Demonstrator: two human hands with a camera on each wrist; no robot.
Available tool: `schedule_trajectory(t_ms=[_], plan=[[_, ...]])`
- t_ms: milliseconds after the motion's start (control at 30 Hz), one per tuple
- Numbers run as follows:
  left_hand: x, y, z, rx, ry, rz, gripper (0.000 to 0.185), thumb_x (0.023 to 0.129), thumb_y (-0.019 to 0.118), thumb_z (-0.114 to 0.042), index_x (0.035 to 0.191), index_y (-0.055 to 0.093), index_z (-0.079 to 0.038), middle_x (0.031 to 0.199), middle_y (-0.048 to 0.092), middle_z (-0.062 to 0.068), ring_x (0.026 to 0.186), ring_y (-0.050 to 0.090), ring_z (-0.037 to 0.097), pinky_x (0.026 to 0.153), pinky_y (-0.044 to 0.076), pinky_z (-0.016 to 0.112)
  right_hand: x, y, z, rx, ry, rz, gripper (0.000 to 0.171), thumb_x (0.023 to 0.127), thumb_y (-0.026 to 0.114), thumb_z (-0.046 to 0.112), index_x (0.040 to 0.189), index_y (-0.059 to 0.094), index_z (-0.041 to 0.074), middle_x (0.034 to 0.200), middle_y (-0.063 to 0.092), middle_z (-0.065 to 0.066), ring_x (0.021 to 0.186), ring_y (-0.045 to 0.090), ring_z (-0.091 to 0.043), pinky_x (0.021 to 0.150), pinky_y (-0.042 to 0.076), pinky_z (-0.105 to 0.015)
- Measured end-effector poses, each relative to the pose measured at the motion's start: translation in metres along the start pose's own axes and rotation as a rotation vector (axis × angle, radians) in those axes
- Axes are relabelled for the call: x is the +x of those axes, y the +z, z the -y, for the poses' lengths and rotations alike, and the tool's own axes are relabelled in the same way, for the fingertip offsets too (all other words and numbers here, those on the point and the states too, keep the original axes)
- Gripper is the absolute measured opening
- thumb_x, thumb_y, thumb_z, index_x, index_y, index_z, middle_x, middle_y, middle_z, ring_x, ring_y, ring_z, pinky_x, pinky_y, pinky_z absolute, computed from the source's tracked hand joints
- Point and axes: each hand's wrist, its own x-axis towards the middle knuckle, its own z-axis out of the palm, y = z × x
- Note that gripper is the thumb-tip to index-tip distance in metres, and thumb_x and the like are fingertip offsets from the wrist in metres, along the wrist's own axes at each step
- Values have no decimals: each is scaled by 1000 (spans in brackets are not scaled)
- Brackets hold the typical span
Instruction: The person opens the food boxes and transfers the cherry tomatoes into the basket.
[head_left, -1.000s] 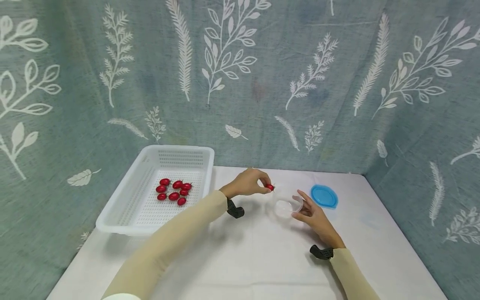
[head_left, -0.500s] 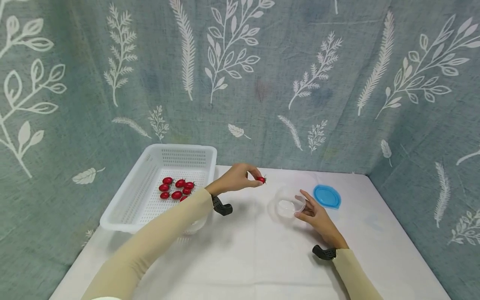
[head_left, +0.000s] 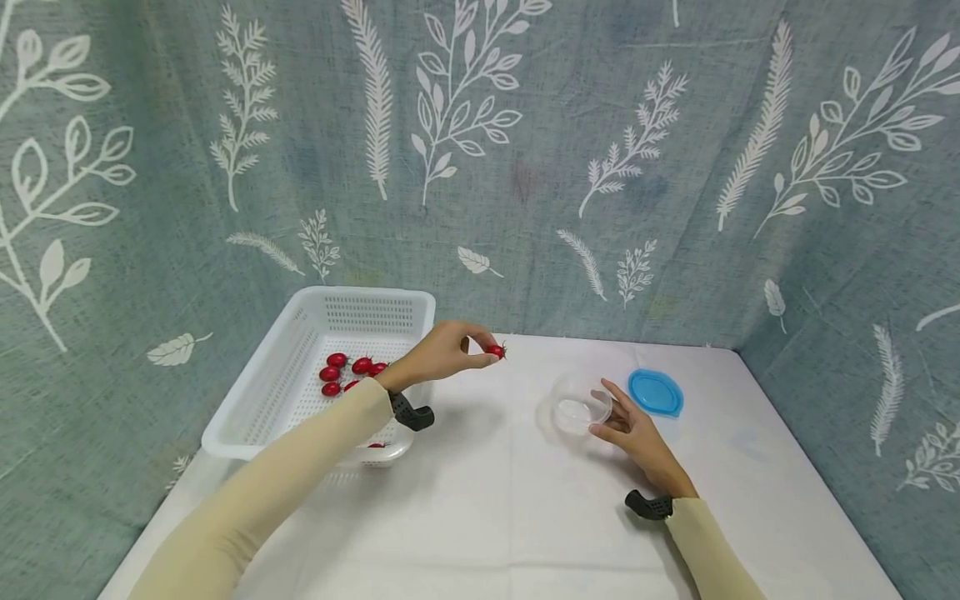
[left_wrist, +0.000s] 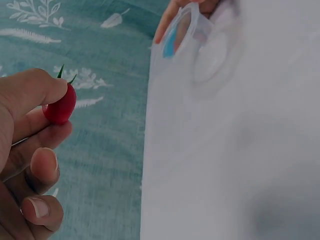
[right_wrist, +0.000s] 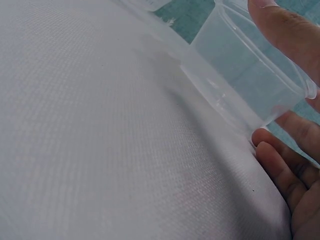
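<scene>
In the head view my left hand is raised over the table just right of the basket and pinches a red cherry tomato. The left wrist view shows that tomato, with its green stem tips, between thumb and fingers. My right hand grips the side of a round clear plastic tub, thumb at the rim and fingers around the wall. Up close in the right wrist view, the tub stands upright on the white cloth, its see-through wall showing no tomato inside.
A white perforated basket stands on the left with several cherry tomatoes, some hidden by my left forearm. A blue lid lies on the white tablecloth beyond my right hand. A leaf-patterned curtain closes off the back and sides.
My left hand has moved left with the cherry tomato, away from the tub and up beside the basket. The right hand stays at the tub. The head view has shifted slightly.
</scene>
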Motion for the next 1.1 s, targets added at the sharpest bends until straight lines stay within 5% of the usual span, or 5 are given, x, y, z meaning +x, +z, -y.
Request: schedule_trajectory(t_ms=[500, 767, 1100], plan=[[-55, -46, 30, 51, -163, -117, 21, 94, 76, -42, 110, 77, -29, 104, 72, -11, 73, 53, 21, 62, 43, 35, 2, 0, -4, -26, 12, -1, 91, 95, 77, 25, 166, 21, 26, 161, 41, -3, 116, 60, -26, 89, 52, -26], [-79, -61, 50, 82, -220, -135, 20, 94, 76, -44, 108, 76, -30, 103, 72, -10, 66, 52, 21, 57, 42, 35, 0, 1, -1, -23, 7, 0, 91, 95, 77, 25, 166, 21, 27, 161, 41, -3, 118, 61, -26, 91, 51, -25], [-101, -77, 75, 122, -257, -133, 18, 94, 78, -38, 108, 76, -26, 104, 73, -7, 77, 59, 21, 67, 50, 38, 0, 2, -1, -34, 12, -9, 91, 95, 78, 24, 166, 21, 27, 161, 42, -3, 118, 61, -25, 90, 52, -24]])
